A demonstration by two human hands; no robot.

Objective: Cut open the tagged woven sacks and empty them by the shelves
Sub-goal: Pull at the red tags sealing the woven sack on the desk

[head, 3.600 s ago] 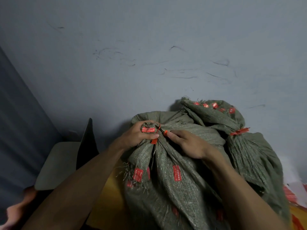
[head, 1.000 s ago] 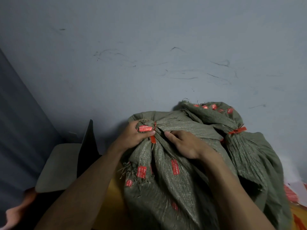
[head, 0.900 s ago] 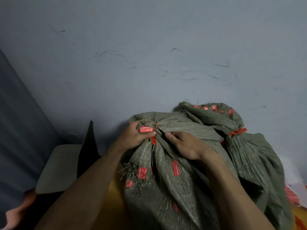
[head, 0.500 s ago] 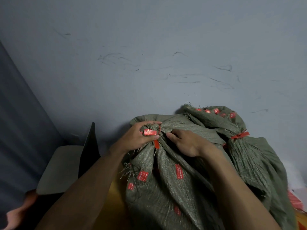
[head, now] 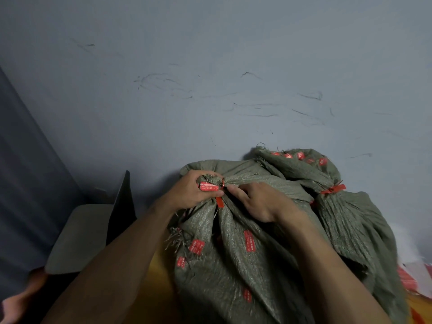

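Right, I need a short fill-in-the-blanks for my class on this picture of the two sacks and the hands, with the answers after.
1. The near sack is woven in a dull ____ colour.
2. The tie round its gathered neck is ____.
3. The bunched end above that tie is gripped by the ____ hand.
4. The far sack lies to the ____ of the near one.

Missing words: green; red; left; right.

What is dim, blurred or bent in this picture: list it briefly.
Head view: dim, flat bluish light, no glare; soft shadow behind the sacks; the red tag in the left hand is sharp enough to show print; bottom-left corner blurred; wide-angle lean at the left edge.
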